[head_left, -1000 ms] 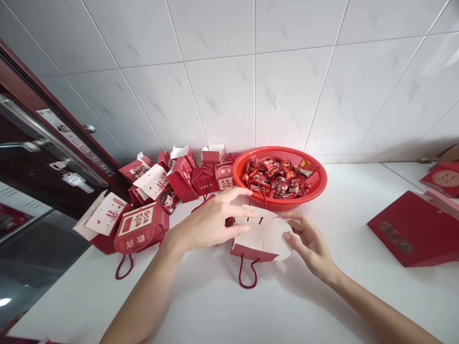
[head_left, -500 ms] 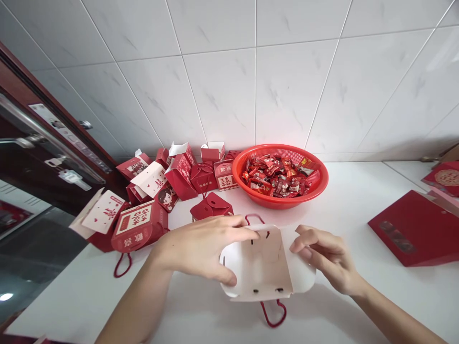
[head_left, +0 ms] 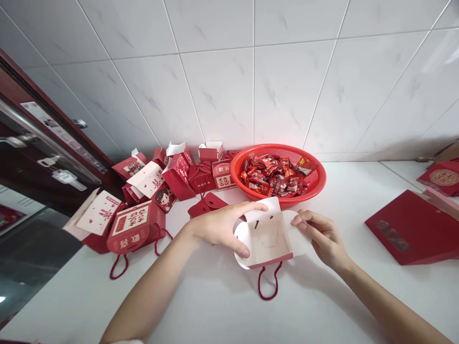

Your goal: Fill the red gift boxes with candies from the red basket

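Note:
An open red box (head_left: 269, 234) with a white inside lies between my hands, its flaps spread and a dark red cord loop hanging toward me. My left hand (head_left: 224, 224) grips its left side, thumb at the left flap and fingers over the far edge. With thumb and fingers pinched, my right hand (head_left: 321, 236) holds the rounded white flap on the right. Just beyond the box, a red plastic basket (head_left: 236, 179) holds many red-wrapped candies (head_left: 278, 177).
Red and white gift boxes (head_left: 134, 224) crowd the left against the tiled wall (head_left: 218, 91). Behind my left hand is a small red box (head_left: 206, 204). A large red box (head_left: 412, 229) stands at right. A dark door with keys (head_left: 68, 177) is far left.
The box has moved away from me, closer to the basket, and tilted so its near red edge shows. Both hands moved with it. My right fingers have closed on the right flap.

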`<state>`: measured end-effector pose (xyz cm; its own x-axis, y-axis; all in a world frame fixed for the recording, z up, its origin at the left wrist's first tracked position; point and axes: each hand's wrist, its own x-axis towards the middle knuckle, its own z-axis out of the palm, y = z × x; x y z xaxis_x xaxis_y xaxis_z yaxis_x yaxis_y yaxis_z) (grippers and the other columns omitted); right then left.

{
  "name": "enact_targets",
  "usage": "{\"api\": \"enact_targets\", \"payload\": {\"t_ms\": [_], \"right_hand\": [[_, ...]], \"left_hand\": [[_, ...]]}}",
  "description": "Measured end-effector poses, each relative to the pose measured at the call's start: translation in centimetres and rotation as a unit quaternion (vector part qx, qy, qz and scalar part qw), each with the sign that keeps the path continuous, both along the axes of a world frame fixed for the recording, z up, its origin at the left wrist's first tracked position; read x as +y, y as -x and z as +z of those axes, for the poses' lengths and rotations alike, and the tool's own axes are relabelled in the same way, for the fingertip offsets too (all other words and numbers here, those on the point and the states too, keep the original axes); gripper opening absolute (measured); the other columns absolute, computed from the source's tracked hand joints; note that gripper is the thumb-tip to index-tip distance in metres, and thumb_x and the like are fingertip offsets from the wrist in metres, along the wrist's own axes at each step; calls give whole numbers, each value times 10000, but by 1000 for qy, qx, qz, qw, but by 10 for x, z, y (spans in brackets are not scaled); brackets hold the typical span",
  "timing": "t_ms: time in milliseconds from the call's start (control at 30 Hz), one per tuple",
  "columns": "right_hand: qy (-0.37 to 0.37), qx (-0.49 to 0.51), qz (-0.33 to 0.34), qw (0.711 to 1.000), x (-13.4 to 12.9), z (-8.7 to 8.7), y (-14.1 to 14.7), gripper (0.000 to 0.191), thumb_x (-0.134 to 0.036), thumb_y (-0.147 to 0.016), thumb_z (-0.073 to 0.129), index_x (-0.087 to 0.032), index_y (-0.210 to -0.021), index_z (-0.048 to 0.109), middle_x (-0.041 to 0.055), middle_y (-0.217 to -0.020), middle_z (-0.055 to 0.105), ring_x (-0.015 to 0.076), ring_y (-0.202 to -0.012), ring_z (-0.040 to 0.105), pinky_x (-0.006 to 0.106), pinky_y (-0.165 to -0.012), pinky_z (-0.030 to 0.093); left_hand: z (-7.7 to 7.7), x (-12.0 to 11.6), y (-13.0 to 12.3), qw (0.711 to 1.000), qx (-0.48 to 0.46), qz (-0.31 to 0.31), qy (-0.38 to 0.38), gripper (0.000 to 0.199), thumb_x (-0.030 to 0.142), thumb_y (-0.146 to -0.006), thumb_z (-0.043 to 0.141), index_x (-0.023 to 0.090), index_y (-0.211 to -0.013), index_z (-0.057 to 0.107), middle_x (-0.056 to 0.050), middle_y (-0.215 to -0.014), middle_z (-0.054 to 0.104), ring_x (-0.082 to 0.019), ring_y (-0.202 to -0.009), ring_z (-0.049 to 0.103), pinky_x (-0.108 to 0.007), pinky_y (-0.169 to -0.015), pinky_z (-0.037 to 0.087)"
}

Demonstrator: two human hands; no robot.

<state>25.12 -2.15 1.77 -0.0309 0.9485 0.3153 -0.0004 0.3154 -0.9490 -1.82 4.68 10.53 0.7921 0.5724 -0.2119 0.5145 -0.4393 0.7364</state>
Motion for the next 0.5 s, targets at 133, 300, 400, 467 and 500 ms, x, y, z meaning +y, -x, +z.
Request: {"api": "enact_targets", "payload": {"t_ms": [133,300,400,467,500], "right_hand": [[-45,-39,-4,998,-4,0,-1,272,-447,-967,619,-228,-862,743,28,-722,598,152,-586,514,269,-489,382],[-185,-164,-19,969,-11,0,5,184,-278,-1017,519,-243,-990,698,32,-755,648,175,-622,565,311,-561,452],[-219,-215,-49,951,-13,-3,12,159,-235,-999,540,-247,-1128,634,49,-845,667,196,-703,610,331,-614,495],[-228,-232,-54,944,-14,-6,14,247,-269,-983,587,-251,-1229,581,67,-936,673,204,-751,623,335,-640,515],[-232,-240,-49,941,-14,-8,15,316,-310,-974,616,-253,-1279,555,75,-973,671,209,-769,624,336,-650,522]], "left_hand": [[5,-10,0,998,10,-21,-65,1072,297,-676,839,312,-1613,318,-99,-1655,392,-336,-1452,464,-440,-1139,447],[12,-38,-5,984,65,-29,-162,1058,174,-774,724,320,-1657,159,-122,-1595,451,-317,-1461,428,-478,-1135,443],[11,-46,-7,977,67,-28,-200,1056,153,-790,710,316,-1658,131,-114,-1445,556,-293,-1343,522,-445,-1069,496],[11,-46,-8,975,68,-28,-211,1061,165,-795,718,321,-1659,122,-115,-1453,547,-300,-1344,524,-437,-1053,508],[11,-45,-7,975,71,-27,-211,1071,169,-796,722,328,-1660,110,-118,-1486,529,-307,-1363,515,-437,-1054,508]]}}
